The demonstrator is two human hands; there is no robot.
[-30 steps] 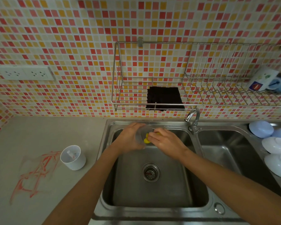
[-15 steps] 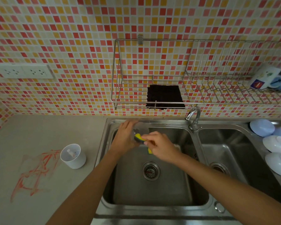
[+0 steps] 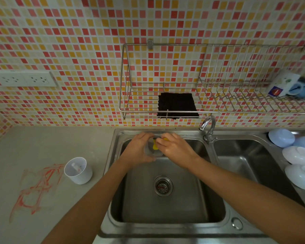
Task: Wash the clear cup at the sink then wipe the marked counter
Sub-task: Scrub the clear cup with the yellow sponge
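Over the back of the left sink basin (image 3: 165, 208), my left hand (image 3: 139, 148) grips the clear cup (image 3: 152, 152) from the left side. My right hand (image 3: 174, 148) pinches a yellow sponge (image 3: 155, 146) and pushes it into the cup's mouth; most of the sponge is hidden by my fingers. Red scribbled marks (image 3: 37, 187) cover the grey counter (image 3: 51, 143) to the left of the sink.
A white cup (image 3: 77, 170) stands on the counter beside the marks. The tap (image 3: 209, 127) rises between the two basins. A dark cloth (image 3: 177, 105) lies in the wall rack (image 3: 130, 103). Several upturned bowls (image 3: 298, 155) sit at the right.
My right hand has drawn the sponge out over the cup's rim and pushed it back in. The cup has tilted slightly in my left hand. My head has shifted a little.
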